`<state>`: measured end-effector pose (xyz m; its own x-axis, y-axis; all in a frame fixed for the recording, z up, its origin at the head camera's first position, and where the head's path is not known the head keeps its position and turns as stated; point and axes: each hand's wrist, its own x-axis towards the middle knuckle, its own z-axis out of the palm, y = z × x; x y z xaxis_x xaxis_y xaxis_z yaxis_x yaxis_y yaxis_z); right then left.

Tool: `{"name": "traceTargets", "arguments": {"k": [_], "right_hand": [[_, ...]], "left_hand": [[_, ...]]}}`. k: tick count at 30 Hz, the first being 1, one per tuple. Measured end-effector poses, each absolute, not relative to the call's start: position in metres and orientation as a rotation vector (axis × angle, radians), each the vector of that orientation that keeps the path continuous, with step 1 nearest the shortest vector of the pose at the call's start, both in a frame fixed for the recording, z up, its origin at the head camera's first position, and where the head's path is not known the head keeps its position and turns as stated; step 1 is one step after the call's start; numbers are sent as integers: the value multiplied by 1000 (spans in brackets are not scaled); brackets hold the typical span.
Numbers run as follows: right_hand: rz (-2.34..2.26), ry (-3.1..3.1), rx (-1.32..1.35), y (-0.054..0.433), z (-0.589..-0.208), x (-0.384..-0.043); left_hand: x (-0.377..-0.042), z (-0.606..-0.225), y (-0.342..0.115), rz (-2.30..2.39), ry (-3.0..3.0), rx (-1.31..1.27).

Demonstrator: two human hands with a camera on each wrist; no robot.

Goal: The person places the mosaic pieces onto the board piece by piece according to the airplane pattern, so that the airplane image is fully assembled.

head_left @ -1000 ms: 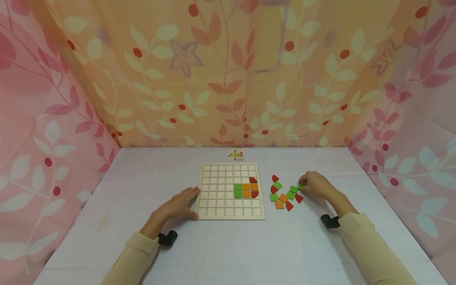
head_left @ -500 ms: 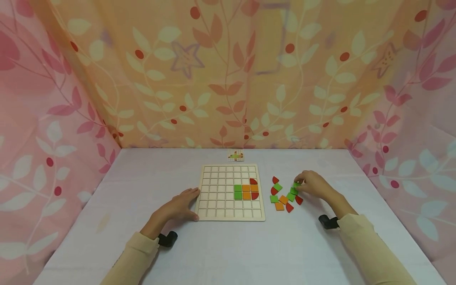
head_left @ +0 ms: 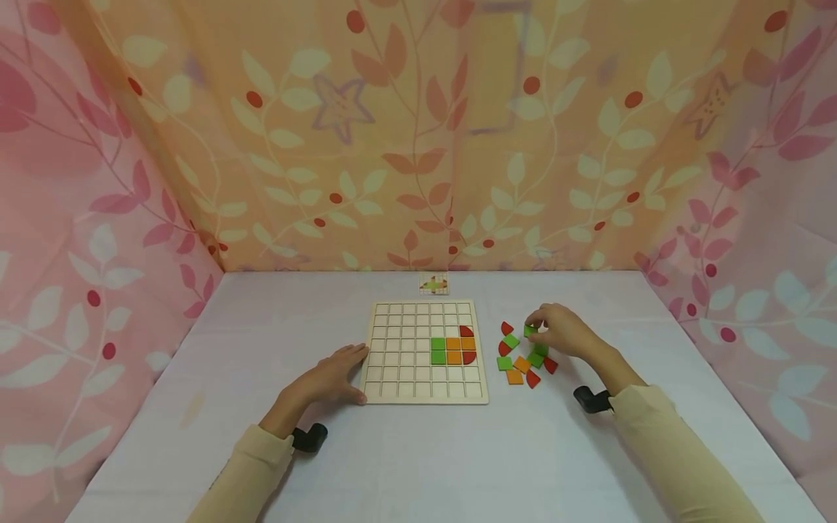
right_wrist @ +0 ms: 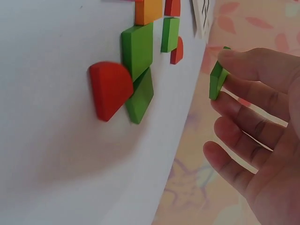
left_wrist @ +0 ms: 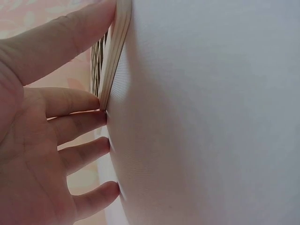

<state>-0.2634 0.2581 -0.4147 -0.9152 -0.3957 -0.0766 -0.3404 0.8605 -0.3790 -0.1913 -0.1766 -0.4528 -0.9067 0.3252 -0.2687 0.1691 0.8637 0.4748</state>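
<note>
My right hand (head_left: 564, 331) pinches a green square tile (right_wrist: 215, 79) between thumb and fingers, lifted off the table in the right wrist view. Beneath and beside it lie loose tiles: green squares, orange squares (head_left: 515, 377) and red quarter-round pieces (right_wrist: 110, 91). Left of them lies a wooden grid board (head_left: 399, 372); green, orange and red tiles fill several cells at its right side. My left hand (head_left: 330, 376) rests at the board's left edge, its thumb and index finger touching the side and its fingers extended, as the left wrist view shows.
A small picture card (head_left: 434, 283) with a coloured pattern on a grid lies behind the board. White cloth covers the table (head_left: 431, 465). Flowered curtains (head_left: 418, 145) stand at the back and both sides.
The right hand has picked up the green square from the right end of the loose tiles and carried it left and slightly away. The left hand stays at the board's edge.
</note>
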Motion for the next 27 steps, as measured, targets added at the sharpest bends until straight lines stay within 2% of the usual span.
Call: {"name": "traceTargets", "arguments": {"k": [27], "right_hand": [[-590,2852,-698,191,-405,-274]], "left_hand": [[-194,-457,-177,621,2710,394]]}}
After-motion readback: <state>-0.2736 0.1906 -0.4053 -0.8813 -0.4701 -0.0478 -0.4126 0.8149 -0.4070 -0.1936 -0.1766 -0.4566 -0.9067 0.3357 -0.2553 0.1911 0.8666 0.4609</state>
